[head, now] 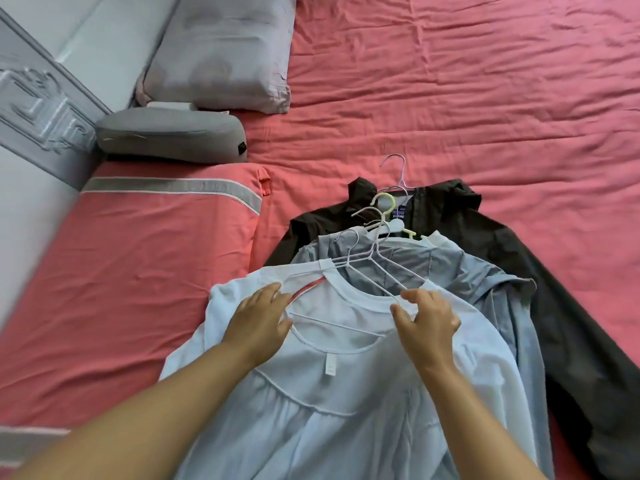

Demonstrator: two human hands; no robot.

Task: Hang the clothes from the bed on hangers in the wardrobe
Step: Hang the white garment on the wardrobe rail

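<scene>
A pile of clothes lies on the pink bed (450, 98). On top is a white long-sleeved shirt (346, 393) with a white wire hanger (360, 252) partly inside its neckline. My left hand (258, 318) rests with straight fingers on the shirt's left shoulder, beside the collar. My right hand (427, 315) pinches the hanger's right arm at the collar edge. Under the white shirt lies a grey-blue shirt (478, 275), and under that a dark jacket (561, 289). Several more hangers, one of them pale green plastic (384, 199), stick out at the collars.
A pink pillow with a grey stripe (138, 271) lies left of the pile. Beyond it are a grey contoured cushion (173, 133) and a lilac pillow (221, 53). A carved grey headboard (38, 109) stands at the far left. Wrinkled pink sheet stretches to the right.
</scene>
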